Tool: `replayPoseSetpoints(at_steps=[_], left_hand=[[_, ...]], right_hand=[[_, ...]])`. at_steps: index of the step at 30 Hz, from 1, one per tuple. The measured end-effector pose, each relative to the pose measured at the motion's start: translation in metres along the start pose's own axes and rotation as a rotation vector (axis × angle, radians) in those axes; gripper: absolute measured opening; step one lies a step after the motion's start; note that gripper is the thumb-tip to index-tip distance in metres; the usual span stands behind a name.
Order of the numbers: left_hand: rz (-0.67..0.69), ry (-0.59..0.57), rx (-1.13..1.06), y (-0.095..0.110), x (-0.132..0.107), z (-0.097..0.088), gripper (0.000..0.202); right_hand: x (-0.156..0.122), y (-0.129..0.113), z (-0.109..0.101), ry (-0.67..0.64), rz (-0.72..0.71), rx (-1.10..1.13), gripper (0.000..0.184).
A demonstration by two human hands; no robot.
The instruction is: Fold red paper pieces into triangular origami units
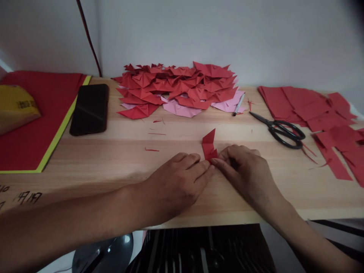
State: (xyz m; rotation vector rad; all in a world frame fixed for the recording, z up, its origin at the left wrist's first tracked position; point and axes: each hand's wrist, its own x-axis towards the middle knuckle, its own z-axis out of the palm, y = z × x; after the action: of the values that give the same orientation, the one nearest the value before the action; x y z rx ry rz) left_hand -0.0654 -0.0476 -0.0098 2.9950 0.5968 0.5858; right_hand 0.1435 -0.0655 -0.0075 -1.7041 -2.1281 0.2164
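Note:
A small piece of folded red paper stands partly upright on the wooden table, one pointed flap rising away from me. My left hand presses at its lower edge with the fingertips, the other fingers curled on the wood. From the other side my right hand pinches the paper's near corner between thumb and fingers. The fingertips of both hands meet there and cover the paper's lower part. Beyond them lies a wide pile of folded red and pink paper shapes.
Black-handled scissors lie right of my hands, near cut red paper sheets. A pen rests by the pile. At left are a black phone, large red sheets and a yellow packet. Thin red scraps dot the table.

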Motion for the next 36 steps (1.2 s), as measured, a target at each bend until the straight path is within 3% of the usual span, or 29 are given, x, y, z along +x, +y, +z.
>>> replayPoseSetpoints(at_steps=[17,36], left_hand=[[-0.034,-0.083,-0.008,0.000,0.002,0.002,0.042],[-0.046,-0.069,0.012,0.003,0.002,0.006,0.043]], right_hand=[[0.011,-0.007,-0.002,-0.147,0.025,-0.305,0.028],[0.021,-0.012,-0.009,-0.321,0.156,-0.372,0.029]])
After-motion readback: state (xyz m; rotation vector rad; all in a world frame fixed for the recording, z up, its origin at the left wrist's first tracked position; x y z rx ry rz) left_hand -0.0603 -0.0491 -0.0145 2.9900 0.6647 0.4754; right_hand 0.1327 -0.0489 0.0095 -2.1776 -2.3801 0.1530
